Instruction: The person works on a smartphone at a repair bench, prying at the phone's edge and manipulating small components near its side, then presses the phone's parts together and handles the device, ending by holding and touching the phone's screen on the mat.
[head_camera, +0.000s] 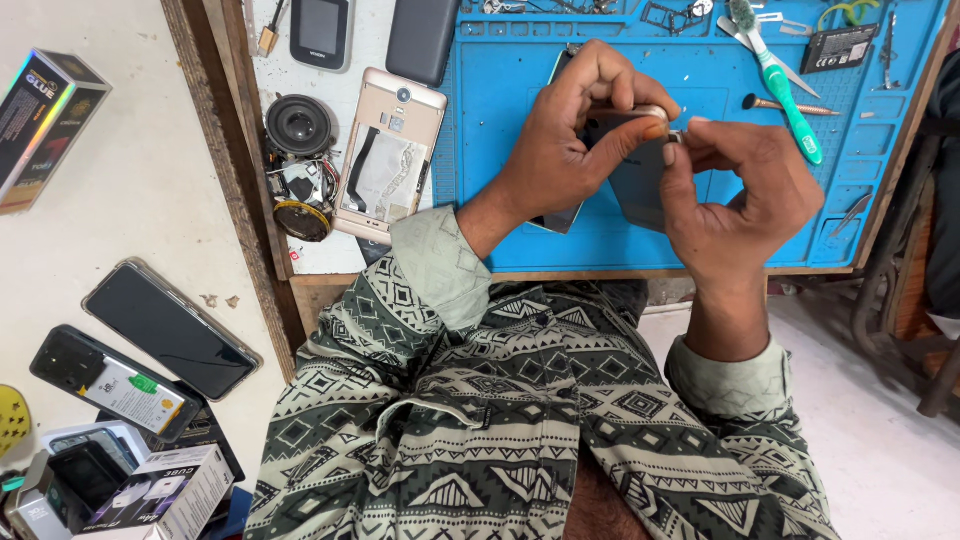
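Here, phone (640, 170) between both hands' fingers (640, 128)

The phone (640, 175) is mostly covered by the left hand (560, 150) and the right hand (740, 190), so its face cannot be read. A tiny part (676, 135) pinched at its top edge is too small to tell. A second dark phone (558, 215) shows only a corner below the left wrist. The top edge cuts off the tools (560, 6) and the black device (320, 30). The boxes (150, 495) run past the bottom-left corner.
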